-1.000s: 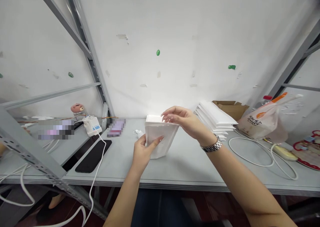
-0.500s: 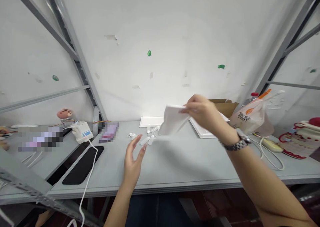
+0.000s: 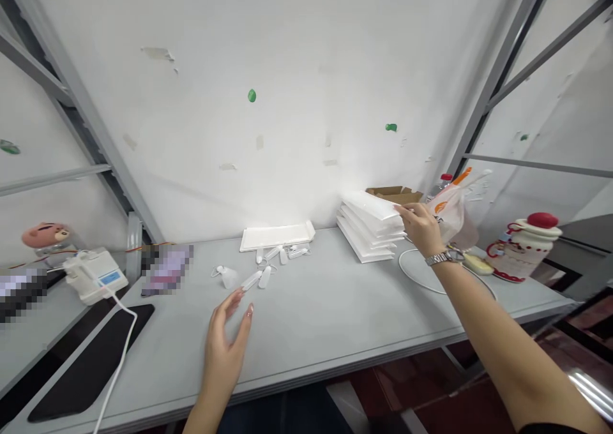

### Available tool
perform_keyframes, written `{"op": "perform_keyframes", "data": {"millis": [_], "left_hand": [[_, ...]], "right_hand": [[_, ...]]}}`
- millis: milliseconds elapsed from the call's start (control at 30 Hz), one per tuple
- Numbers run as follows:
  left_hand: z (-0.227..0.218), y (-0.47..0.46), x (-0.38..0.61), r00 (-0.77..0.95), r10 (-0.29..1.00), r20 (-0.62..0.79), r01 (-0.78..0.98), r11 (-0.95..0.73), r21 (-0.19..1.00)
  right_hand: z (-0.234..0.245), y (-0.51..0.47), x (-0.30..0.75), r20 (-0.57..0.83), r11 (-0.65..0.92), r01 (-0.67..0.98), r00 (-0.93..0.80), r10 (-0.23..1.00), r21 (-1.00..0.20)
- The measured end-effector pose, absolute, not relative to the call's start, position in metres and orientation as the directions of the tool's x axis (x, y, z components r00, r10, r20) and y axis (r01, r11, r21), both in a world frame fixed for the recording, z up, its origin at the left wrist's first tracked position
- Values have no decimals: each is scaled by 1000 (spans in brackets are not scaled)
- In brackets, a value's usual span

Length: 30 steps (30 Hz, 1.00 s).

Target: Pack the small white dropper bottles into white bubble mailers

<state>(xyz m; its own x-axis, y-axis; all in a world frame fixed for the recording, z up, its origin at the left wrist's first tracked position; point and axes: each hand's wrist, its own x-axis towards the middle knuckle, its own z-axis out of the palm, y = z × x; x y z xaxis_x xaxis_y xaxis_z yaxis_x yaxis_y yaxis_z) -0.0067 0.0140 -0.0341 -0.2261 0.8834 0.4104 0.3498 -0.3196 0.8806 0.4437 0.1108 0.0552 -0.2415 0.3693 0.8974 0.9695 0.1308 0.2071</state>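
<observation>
Head view of a grey work table (image 3: 306, 357) against a white wall (image 3: 287, 102) with steel shelf uprights (image 3: 498, 70). The left hand (image 3: 226, 351) is hovering open, its fingers (image 3: 244, 322) released and holding nothing; just beyond the fingertips, small white plastic pieces (image 3: 263, 271) are lying scattered before a flat white tray (image 3: 276, 236). The right hand (image 3: 421, 228) is reaching to the end of a stack of white flat packs (image 3: 368, 226), its fingers (image 3: 405, 212) touching the top layer; whether they grip it cannot be told. Beyond those fingers, a printed plastic bag (image 3: 447, 207) is standing beside a cardboard box (image 3: 395, 194), a coiled white cable (image 3: 421, 274) is lying nearer, and a red-and-white flask (image 3: 524, 246) is standing farther right.
</observation>
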Motion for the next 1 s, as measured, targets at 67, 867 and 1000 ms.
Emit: {"op": "perform_keyframes", "data": {"millis": [67, 867, 1000], "left_hand": [[-35, 15, -7, -223, 893, 392, 337, -306, 890], [-34, 16, -8, -221, 911, 347, 280, -282, 918], [-34, 15, -7, -217, 912, 349, 291, -281, 915]], "right_hand": [[42, 109, 452, 896, 86, 980, -201, 397, 181], [55, 81, 431, 808, -51, 984, -108, 580, 168], [65, 76, 388, 877, 39, 993, -116, 466, 111]]}}
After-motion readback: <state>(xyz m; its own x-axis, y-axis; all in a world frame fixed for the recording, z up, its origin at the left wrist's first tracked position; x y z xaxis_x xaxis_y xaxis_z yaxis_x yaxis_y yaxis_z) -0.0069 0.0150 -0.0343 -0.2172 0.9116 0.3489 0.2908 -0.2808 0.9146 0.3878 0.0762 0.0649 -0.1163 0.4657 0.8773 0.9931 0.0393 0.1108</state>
